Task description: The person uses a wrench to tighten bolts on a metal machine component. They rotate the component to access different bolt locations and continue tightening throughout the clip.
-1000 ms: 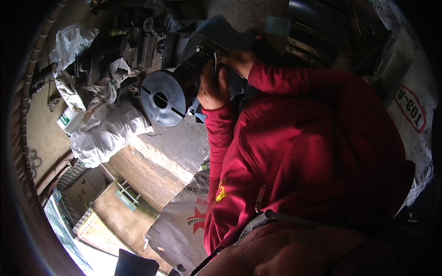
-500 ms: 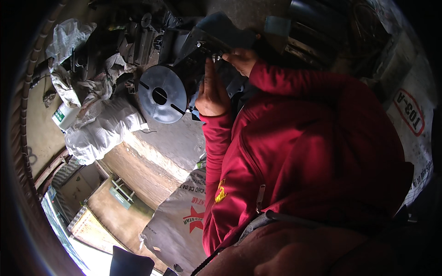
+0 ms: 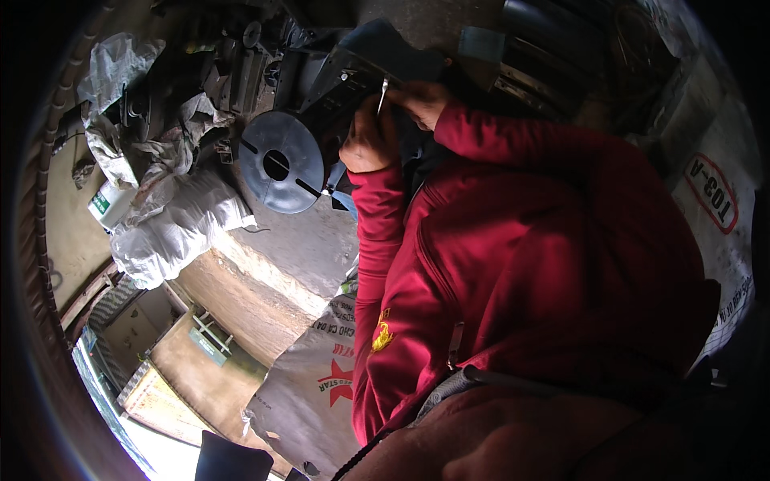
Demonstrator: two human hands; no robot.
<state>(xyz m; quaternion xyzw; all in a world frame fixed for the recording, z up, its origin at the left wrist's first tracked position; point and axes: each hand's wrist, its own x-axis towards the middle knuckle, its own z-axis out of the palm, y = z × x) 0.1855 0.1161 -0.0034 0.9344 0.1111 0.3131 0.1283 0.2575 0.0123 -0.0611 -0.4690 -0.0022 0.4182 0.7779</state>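
So, by my read you're mid-step: the slim bright metal piece is up at the fingertips, between your left hand and your right hand. Left looks pinched on its lower end. Right is curled in from the other side, fingertips by the upper end; can't tell if they grip it or only touch. Done, as far as I see: piece is in hand, both hands on it or right at it. Left: it isn't released, and I can't see it fixed to anything (that spot is small and half in shadow, so don't hold me to it). Ahead and a bit left of your left hand is the dark metal frame, with a small shiny fitting on it; neither hand looks to be on that fitting. Slotted grey disc is just left of your left hand, apart from it. Blue-grey panel lies ahead of both hands. White sack is well out left of your left hand. Can't judge how much work remains.
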